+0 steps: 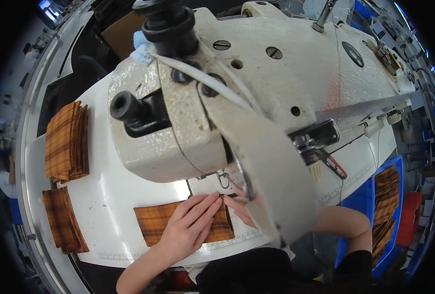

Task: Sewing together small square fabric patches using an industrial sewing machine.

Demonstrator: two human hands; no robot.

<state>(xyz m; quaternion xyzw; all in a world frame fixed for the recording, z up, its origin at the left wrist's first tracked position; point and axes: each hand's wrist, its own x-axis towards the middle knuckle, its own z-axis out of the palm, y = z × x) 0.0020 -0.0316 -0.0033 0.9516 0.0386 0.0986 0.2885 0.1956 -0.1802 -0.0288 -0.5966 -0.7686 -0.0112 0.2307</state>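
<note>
A brown-orange plaid fabric piece (153, 218) lies flat on the white bed of a sewing machine (271, 83), just in front of the needle area. Across its right half rests my left hand (190, 228), palm down, fingers stretched out and close together, tips at the far edge. At the fabric's far right corner, my right hand (241, 209) has its fingers closed on the edge beside the left fingertips. The machine's pale curved guard (281, 171) hides the rest of that hand.
Two stacks of cut plaid pieces, a far stack (65, 142) and a near stack (63, 220), lie at the left. Red-handled thread snips (336, 168) rest by the machine's arm. A blue bin (369, 196) holding more plaid pieces stands at the right, beside a red object (409, 218).
</note>
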